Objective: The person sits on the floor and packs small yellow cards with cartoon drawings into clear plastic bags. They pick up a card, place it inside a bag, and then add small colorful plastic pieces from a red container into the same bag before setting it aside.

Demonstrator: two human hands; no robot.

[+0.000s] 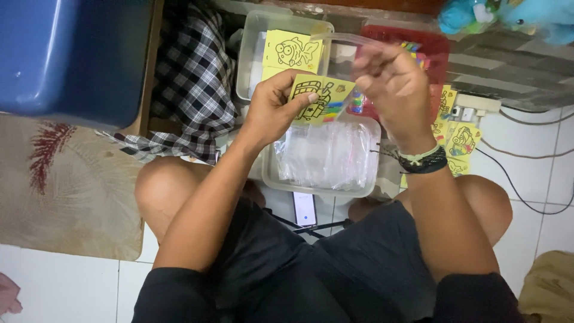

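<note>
The left hand (272,107) is pinching a yellow picture card (320,98) in a closed grip. The right hand (391,84), blurred, is gripping a clear plastic bag (344,39) above a clear tub (371,128).

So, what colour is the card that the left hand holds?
Yellow, with a black line drawing; the card sits in the left hand, clearest in the head view.

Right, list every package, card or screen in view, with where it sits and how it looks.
Yellow card: in left hand, cartoon drawing, coloured strips.
Fish card: yellow, in far clear tub.
Clear bags: stacked in near tub.
Phone: lit screen, on floor.
Yellow cards: right, on floor.
</note>
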